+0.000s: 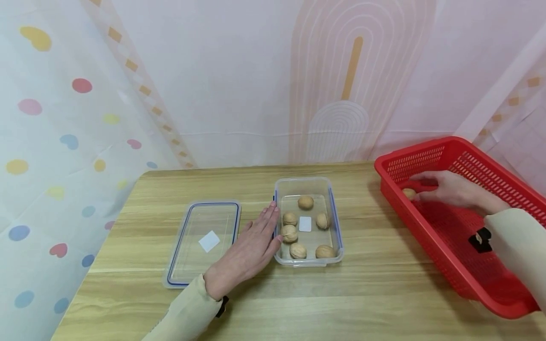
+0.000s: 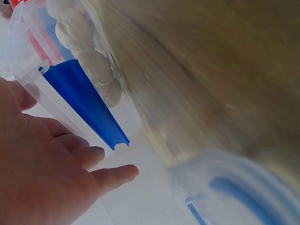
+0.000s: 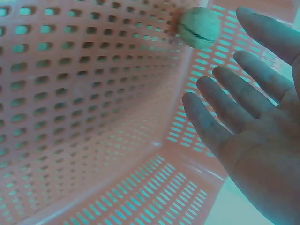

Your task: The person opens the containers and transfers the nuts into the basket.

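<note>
In the head view my left hand (image 1: 249,246) lies with straight fingers along the left wall of a clear plastic food container (image 1: 304,181). Several walnuts (image 1: 323,220) sit inside it around a small white label. The left wrist view shows a blue locking flap (image 2: 89,103) on the container's side, close to that hand's fingers. Over at the right, my right hand (image 1: 454,189) reaches into a red plastic basket (image 1: 420,237). A single walnut (image 3: 200,28) is near its thumb and fingertips; the right wrist view shows the fingers spread and apart from it.
The container's clear lid (image 1: 181,246), with a blue seal and a white label, lies flat on the wooden table (image 1: 362,303) left of my left hand. A patterned cloth (image 1: 239,85) hangs behind the table. The basket's high perforated walls surround my right hand.
</note>
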Demonstrator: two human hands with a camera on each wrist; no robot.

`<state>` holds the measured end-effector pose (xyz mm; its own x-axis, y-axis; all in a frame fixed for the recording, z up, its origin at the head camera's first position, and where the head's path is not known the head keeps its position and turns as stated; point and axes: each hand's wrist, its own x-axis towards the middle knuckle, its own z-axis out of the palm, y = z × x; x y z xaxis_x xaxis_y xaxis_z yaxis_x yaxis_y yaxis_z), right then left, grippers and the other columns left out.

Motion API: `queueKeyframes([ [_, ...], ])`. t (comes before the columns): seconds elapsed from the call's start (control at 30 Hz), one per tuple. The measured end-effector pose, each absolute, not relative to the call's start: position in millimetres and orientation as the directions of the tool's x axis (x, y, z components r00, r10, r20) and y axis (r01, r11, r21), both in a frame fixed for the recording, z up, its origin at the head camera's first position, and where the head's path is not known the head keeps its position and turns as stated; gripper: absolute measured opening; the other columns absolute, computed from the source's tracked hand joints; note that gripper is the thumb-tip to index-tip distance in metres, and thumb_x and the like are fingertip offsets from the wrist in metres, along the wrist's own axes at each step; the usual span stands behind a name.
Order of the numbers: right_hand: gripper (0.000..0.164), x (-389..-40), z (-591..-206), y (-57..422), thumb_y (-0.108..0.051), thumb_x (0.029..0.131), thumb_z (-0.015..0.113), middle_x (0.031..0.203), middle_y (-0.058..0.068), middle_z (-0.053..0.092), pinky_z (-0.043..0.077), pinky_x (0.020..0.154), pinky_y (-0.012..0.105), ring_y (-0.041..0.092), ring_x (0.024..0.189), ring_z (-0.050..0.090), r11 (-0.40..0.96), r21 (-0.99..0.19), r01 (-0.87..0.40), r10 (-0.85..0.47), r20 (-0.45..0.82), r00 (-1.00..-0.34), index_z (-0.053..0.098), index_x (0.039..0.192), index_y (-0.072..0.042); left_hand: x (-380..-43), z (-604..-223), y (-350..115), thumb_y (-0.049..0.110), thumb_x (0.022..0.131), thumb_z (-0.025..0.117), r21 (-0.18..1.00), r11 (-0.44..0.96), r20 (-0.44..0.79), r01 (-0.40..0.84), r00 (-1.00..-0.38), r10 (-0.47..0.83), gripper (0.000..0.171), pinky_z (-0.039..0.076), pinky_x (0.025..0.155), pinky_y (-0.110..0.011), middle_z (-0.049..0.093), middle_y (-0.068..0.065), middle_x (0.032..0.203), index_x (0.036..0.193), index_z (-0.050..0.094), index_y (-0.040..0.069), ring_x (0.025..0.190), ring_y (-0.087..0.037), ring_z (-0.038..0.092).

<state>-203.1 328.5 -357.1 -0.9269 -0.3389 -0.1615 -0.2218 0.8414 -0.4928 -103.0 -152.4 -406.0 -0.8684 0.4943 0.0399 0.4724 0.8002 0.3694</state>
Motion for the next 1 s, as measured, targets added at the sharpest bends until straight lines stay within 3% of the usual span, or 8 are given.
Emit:
queueKeyframes([
  [0.27, 0.061, -193, -335, 328, -0.028, 0.099, 0.073, 0.132, 0.028, 0.065, 0.049, 0.080, 0.024, 0.032, 0.110, 0.062, 0.844, -0.494, -0.209, -0.300, -0.112, -0.947, 0.053, 0.145, 0.006, -104, -406, -154, 0.035, 0.113, 0.038, 0.379, 0.793, 0.037, 0.476, -0.865, 0.501, 0.065, 0.029, 0.119, -0.066, 0.010, -0.014, 0.172, 0.163, 0.017, -0.001, 0.156, -0.035, 0.020],
  [0.37, 0.061, -187, -327, 327, -0.031, 0.099, 0.072, 0.135, 0.028, 0.062, 0.052, 0.085, 0.030, 0.038, 0.117, 0.061, 0.847, -0.492, -0.202, -0.277, -0.085, -0.957, 0.053, 0.147, 0.003, -104, -406, -154, 0.035, 0.113, 0.039, 0.381, 0.790, 0.041, 0.480, -0.863, 0.504, 0.065, 0.029, 0.118, -0.066, 0.011, -0.014, 0.172, 0.163, 0.018, -0.001, 0.156, -0.036, 0.021],
  [0.5, 0.063, -179, -316, 323, -0.035, 0.100, 0.070, 0.139, 0.030, 0.058, 0.053, 0.091, 0.054, 0.047, 0.121, 0.057, 0.857, -0.485, -0.174, -0.226, -0.052, -0.973, 0.052, 0.148, 0.002, -104, -405, -154, 0.035, 0.113, 0.038, 0.385, 0.789, 0.039, 0.479, -0.863, 0.504, 0.065, 0.029, 0.118, -0.066, 0.011, -0.014, 0.172, 0.164, 0.018, 0.000, 0.156, -0.036, 0.020],
  [0.57, 0.065, -173, -311, 322, -0.039, 0.101, 0.069, 0.141, 0.030, 0.055, 0.055, 0.088, 0.055, 0.049, 0.122, 0.054, 0.855, -0.500, -0.139, -0.189, -0.051, -0.981, 0.051, 0.149, 0.001, -104, -405, -154, 0.035, 0.113, 0.038, 0.387, 0.789, 0.037, 0.477, -0.863, 0.504, 0.065, 0.029, 0.119, -0.066, 0.010, -0.014, 0.172, 0.164, 0.017, 0.000, 0.156, -0.036, 0.020],
  [0.7, 0.067, -162, -302, 321, -0.047, 0.100, 0.066, 0.141, 0.027, 0.053, 0.057, 0.073, 0.030, 0.047, 0.119, 0.054, 0.844, -0.531, -0.075, -0.114, -0.042, -0.993, 0.051, 0.151, -0.006, -104, -405, -154, 0.035, 0.113, 0.039, 0.390, 0.787, 0.038, 0.479, -0.862, 0.505, 0.066, 0.029, 0.119, -0.066, 0.010, -0.014, 0.172, 0.164, 0.017, -0.001, 0.156, -0.036, 0.019],
  [0.83, 0.066, -152, -296, 321, -0.050, 0.101, 0.063, 0.141, 0.025, 0.055, 0.048, 0.065, 0.013, 0.044, 0.118, 0.054, 0.826, -0.562, -0.047, -0.072, -0.023, -0.997, 0.051, 0.152, -0.009, -104, -405, -154, 0.036, 0.113, 0.039, 0.392, 0.789, 0.031, 0.473, -0.864, 0.502, 0.066, 0.028, 0.119, -0.065, 0.009, -0.013, 0.172, 0.164, 0.017, 0.000, 0.157, -0.035, 0.018],
  [0.9, 0.063, -147, -294, 322, -0.048, 0.102, 0.063, 0.138, 0.018, 0.060, 0.047, 0.066, 0.008, 0.024, 0.115, 0.060, 0.814, -0.579, -0.053, -0.062, 0.004, -0.998, 0.053, 0.151, -0.010, -104, -405, -154, 0.035, 0.113, 0.039, 0.393, 0.789, 0.032, 0.471, -0.865, 0.500, 0.066, 0.028, 0.120, -0.065, 0.010, -0.013, 0.172, 0.164, 0.017, 0.000, 0.157, -0.035, 0.018],
  [1.0, 0.056, -139, -292, 321, -0.044, 0.102, 0.065, 0.123, -0.012, 0.067, 0.047, 0.067, 0.006, -0.003, 0.102, 0.060, 0.791, -0.608, -0.066, -0.042, 0.053, -0.998, 0.058, 0.147, -0.012, -104, -405, -154, 0.035, 0.113, 0.039, 0.394, 0.789, 0.034, 0.471, -0.865, 0.500, 0.066, 0.028, 0.119, -0.065, 0.010, -0.013, 0.172, 0.164, 0.017, 0.000, 0.156, -0.035, 0.018],
])
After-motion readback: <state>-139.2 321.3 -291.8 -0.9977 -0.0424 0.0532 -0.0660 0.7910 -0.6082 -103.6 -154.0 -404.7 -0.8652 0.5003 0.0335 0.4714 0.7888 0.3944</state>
